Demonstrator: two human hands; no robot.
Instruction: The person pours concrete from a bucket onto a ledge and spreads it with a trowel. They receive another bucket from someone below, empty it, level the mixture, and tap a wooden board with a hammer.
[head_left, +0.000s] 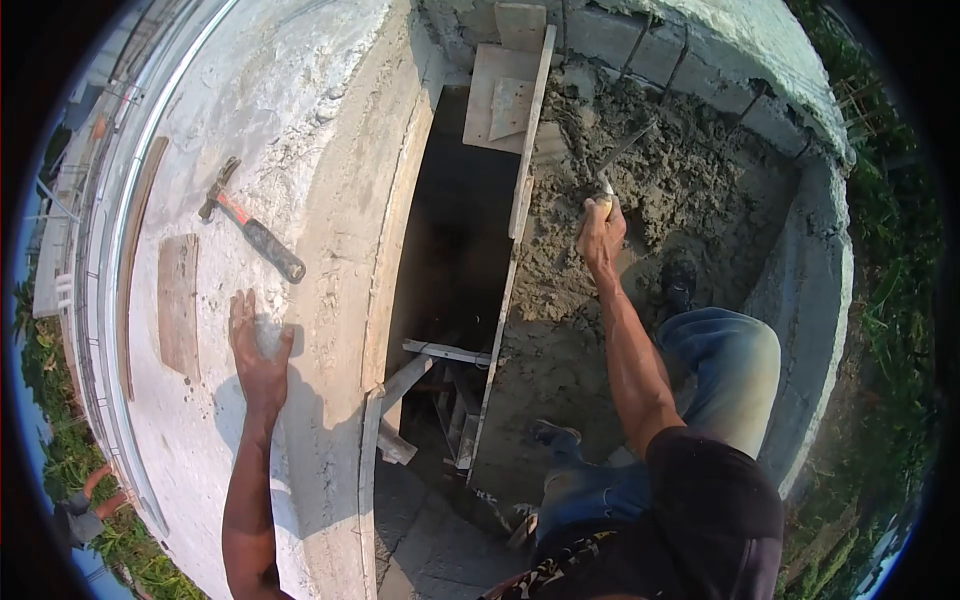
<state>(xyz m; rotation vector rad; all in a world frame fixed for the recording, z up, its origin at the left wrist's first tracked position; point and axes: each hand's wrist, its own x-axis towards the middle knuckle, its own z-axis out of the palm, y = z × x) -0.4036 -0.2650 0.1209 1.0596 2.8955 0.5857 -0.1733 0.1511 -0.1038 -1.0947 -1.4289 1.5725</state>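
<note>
My right hand [602, 238] is closed round the handle of a trowel [625, 147], whose blade lies on the rough wet concrete [690, 180]. Spread fingers show on my left hand [262, 350], which rests on the pale concrete slab [335, 250] and holds nothing. Just above that hand on the slab lies a hammer [250, 220] with a black and red handle. A flat wooden board [178, 305] is to the left of my left hand.
A deep dark opening [450, 230] lies between slab and wet concrete, edged by an upright plank [530, 140]. Rebar rods [675, 62] stick out near the far wall. Wooden braces [445, 351] cross the opening. Another person [85, 510] is at the lower left.
</note>
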